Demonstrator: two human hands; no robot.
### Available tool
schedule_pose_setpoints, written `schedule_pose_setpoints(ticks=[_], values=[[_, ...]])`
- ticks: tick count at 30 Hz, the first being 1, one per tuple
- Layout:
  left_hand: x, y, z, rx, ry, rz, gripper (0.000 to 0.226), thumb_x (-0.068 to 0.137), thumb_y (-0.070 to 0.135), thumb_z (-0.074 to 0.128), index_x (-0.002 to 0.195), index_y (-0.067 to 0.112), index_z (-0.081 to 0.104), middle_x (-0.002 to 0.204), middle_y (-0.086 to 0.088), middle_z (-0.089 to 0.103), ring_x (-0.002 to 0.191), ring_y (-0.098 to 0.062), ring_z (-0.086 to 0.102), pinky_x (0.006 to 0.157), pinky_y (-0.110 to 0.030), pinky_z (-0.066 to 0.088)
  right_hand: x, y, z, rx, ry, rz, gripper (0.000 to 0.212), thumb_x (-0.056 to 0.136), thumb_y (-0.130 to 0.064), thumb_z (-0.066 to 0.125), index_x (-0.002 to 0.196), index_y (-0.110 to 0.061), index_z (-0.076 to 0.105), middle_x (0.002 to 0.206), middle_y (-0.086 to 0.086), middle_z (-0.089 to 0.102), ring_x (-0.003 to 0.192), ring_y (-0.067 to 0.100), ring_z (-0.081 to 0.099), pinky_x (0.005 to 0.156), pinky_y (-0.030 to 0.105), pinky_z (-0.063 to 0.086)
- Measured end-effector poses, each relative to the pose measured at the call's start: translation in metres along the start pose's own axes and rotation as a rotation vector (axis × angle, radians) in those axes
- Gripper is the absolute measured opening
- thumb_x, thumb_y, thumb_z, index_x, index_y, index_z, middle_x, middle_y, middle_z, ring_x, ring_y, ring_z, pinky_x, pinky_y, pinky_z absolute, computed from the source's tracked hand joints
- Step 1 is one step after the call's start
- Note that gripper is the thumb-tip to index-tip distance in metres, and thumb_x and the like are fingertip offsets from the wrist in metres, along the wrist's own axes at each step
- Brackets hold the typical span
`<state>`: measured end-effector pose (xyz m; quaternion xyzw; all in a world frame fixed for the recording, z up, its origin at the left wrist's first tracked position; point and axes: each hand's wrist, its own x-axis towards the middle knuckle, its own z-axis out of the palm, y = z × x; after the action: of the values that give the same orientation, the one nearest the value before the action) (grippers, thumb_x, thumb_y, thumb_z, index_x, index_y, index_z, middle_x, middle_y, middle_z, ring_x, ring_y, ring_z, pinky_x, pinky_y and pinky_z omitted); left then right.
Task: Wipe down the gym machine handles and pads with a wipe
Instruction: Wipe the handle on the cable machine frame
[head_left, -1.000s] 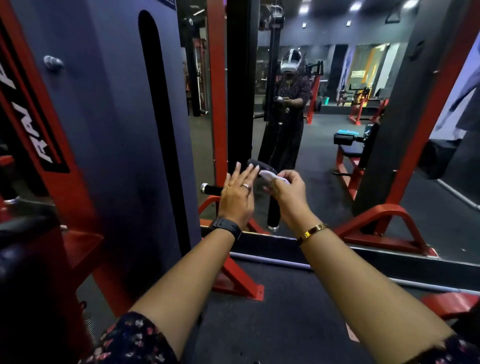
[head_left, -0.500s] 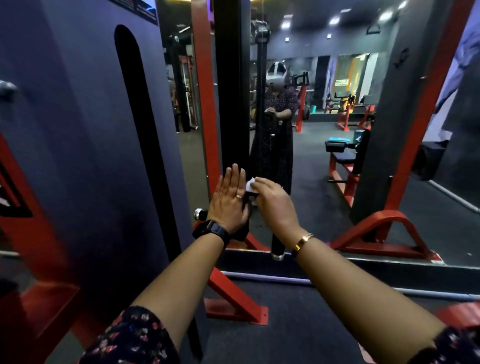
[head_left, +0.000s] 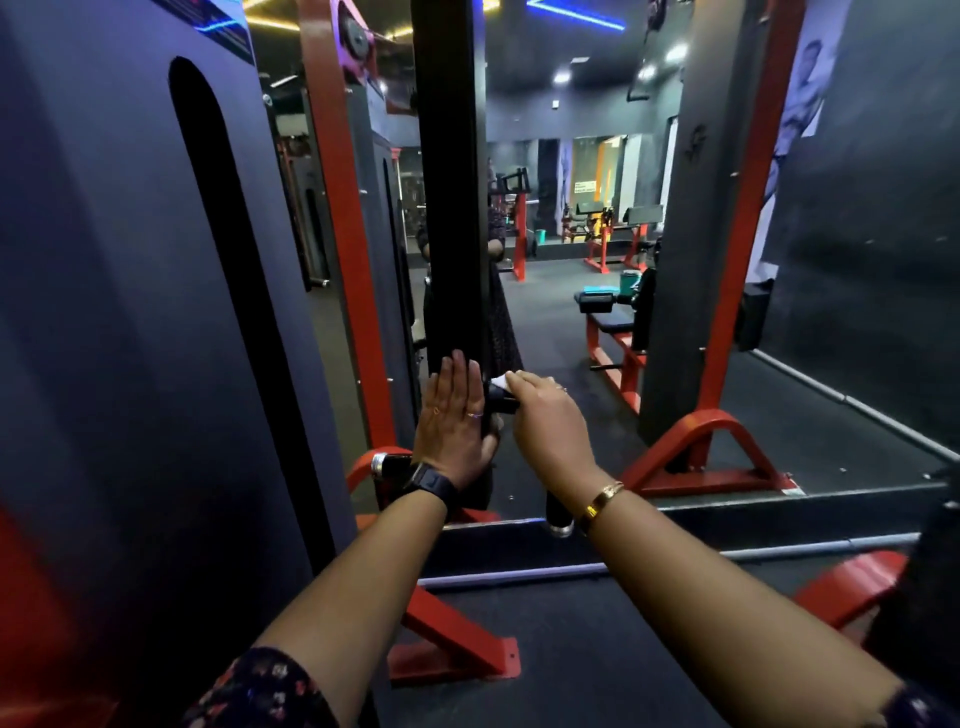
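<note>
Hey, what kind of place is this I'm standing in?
Almost certainly a gym. A red steel machine frame stands right in front, a padded bench on red legs sits farther back, and the right hand holds a white wipe against a black machine handle.

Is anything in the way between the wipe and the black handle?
Nothing visible. The right hand holds the wipe right on the black handle. The left hand lies flat at the handle's left side, not between them.
</note>
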<state>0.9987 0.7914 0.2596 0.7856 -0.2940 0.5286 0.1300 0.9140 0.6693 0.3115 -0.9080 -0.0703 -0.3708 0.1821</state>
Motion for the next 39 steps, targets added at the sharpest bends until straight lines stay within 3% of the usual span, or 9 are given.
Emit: schedule_pose_setpoints(ticks=[4, 7, 9, 13, 18, 22, 28, 35, 39], values=[[0.0, 0.0, 0.005, -0.053, 0.057, -0.024, 0.091, 0.084, 0.03, 0.042, 0.153, 0.011, -0.014, 0.16, -0.006, -0.022, 0.149, -0.02, -0.013, 0.121, -0.036, 0.001, -0.004, -0.008, 0.016, -0.178, -0.029, -0.123, 0.052, 0.08, 0.001, 0.067, 0.13, 0.001, 0.055, 0.127, 0.017, 0.059, 0.118, 0.033, 0.056, 0.107, 0.04, 0.038], [-0.001, -0.001, 0.009, -0.085, 0.057, -0.001, 0.094, 0.079, 0.024, 0.043, 0.153, 0.011, -0.014, 0.16, -0.006, -0.023, 0.149, -0.022, -0.014, 0.12, -0.039, 0.001, -0.027, 0.013, 0.02, -0.186, 0.072, -0.218, 0.047, 0.089, 0.001, 0.044, 0.135, 0.001, 0.049, 0.139, 0.016, 0.051, 0.131, 0.028, 0.046, 0.113, 0.042, 0.031], [0.0, 0.0, 0.011, -0.101, 0.05, 0.001, 0.099, 0.073, 0.022, 0.044, 0.153, 0.011, -0.014, 0.16, -0.007, -0.022, 0.149, -0.023, -0.014, 0.12, -0.04, 0.002, -0.034, 0.022, 0.017, -0.201, 0.103, -0.128, 0.053, 0.085, 0.003, 0.034, 0.136, 0.001, 0.049, 0.138, 0.016, 0.051, 0.131, 0.028, 0.046, 0.114, 0.043, 0.029], [0.001, 0.0, 0.014, -0.09, 0.041, -0.004, 0.101, 0.071, 0.024, 0.044, 0.153, 0.01, -0.014, 0.16, -0.008, -0.022, 0.149, -0.023, -0.014, 0.121, -0.04, 0.001, -0.009, -0.001, 0.007, -0.207, 0.015, 0.126, 0.043, 0.084, 0.008, 0.047, 0.124, -0.003, 0.055, 0.119, 0.015, 0.061, 0.109, 0.033, 0.057, 0.102, 0.041, 0.04], [0.001, 0.001, 0.018, -0.102, 0.108, -0.017, 0.09, 0.083, 0.026, 0.042, 0.153, 0.01, -0.013, 0.16, -0.007, -0.021, 0.149, -0.022, -0.013, 0.12, -0.04, 0.002, -0.001, -0.019, 0.024, -0.237, 0.03, 0.018, 0.045, 0.085, 0.0, 0.057, 0.13, 0.003, 0.051, 0.126, 0.022, 0.057, 0.122, 0.037, 0.051, 0.109, 0.046, 0.034], [0.001, 0.0, 0.019, -0.103, 0.105, -0.004, 0.089, 0.082, 0.023, 0.041, 0.153, 0.01, -0.012, 0.16, -0.007, -0.021, 0.149, -0.022, -0.014, 0.122, -0.038, -0.004, -0.037, 0.006, 0.037, -0.269, 0.075, -0.118, 0.061, 0.084, 0.001, 0.028, 0.144, -0.001, 0.036, 0.151, 0.018, 0.034, 0.142, 0.03, 0.029, 0.117, 0.044, 0.02], [0.0, 0.0, 0.019, -0.103, 0.071, 0.024, 0.096, 0.073, 0.022, 0.04, 0.153, 0.012, -0.012, 0.16, -0.007, -0.022, 0.149, -0.022, -0.014, 0.121, -0.039, -0.006, -0.015, -0.006, 0.038, -0.208, 0.164, 0.155, 0.059, 0.081, 0.014, 0.047, 0.139, 0.0, 0.044, 0.144, 0.021, 0.043, 0.139, 0.032, 0.033, 0.118, 0.043, 0.014], [0.0, 0.001, 0.022, -0.084, 0.107, 0.003, 0.09, 0.086, 0.023, 0.046, 0.153, 0.011, -0.012, 0.16, -0.007, -0.021, 0.149, -0.022, -0.014, 0.121, -0.039, -0.004, -0.032, -0.004, 0.04, -0.249, 0.075, -0.08, 0.062, 0.084, 0.004, 0.032, 0.146, 0.0, 0.031, 0.151, 0.019, 0.033, 0.142, 0.031, 0.026, 0.118, 0.043, 0.019], [-0.001, 0.001, 0.021, -0.083, 0.1, 0.026, 0.097, 0.073, 0.02, 0.042, 0.154, 0.011, -0.011, 0.161, -0.007, -0.02, 0.149, -0.023, -0.013, 0.121, -0.04, -0.005, -0.048, 0.016, 0.037, -0.227, 0.16, 0.094, 0.077, 0.073, 0.022, 0.039, 0.146, 0.0, 0.03, 0.15, 0.02, 0.033, 0.143, 0.03, 0.026, 0.12, 0.038, 0.008]])
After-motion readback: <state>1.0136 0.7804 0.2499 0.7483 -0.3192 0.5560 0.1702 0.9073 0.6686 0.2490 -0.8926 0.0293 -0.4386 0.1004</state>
